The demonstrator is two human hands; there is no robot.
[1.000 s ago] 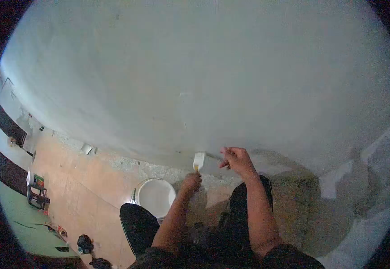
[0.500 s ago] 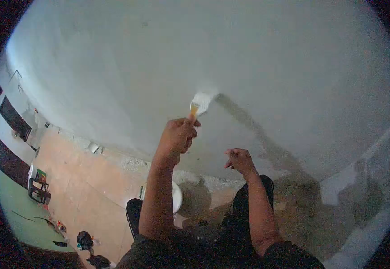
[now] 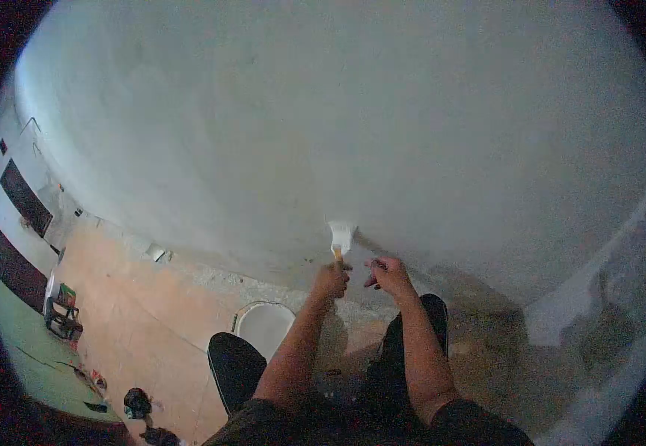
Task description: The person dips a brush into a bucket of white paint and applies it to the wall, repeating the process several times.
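My left hand (image 3: pixel 331 281) is closed around the handle of a paintbrush (image 3: pixel 342 235). The brush's head is coated white and lies against the pale wall (image 3: pixel 278 134), low down. Close by on the right, my right hand (image 3: pixel 388 276) is held in front of the wall with its fingers loosely bent and apart; nothing shows in it. A round white bucket (image 3: pixel 244 325) stands on the floor beside my left forearm, its far side partly hidden by that arm.
Tiled floor (image 3: pixel 137 305) runs along the wall's rough lower edge. A dark stool (image 3: pixel 63 316) is at the far left, near dark doors (image 3: pixel 12 253). Dark bundles (image 3: pixel 138 402) lie at lower left. My knees (image 3: pixel 235 357) flank my arms. Another wall (image 3: pixel 583 320) rises at right.
My left hand has brought the brush down along the wall and slightly right, nearer my right hand. My right hand has dropped slightly. More of the bucket shows now.
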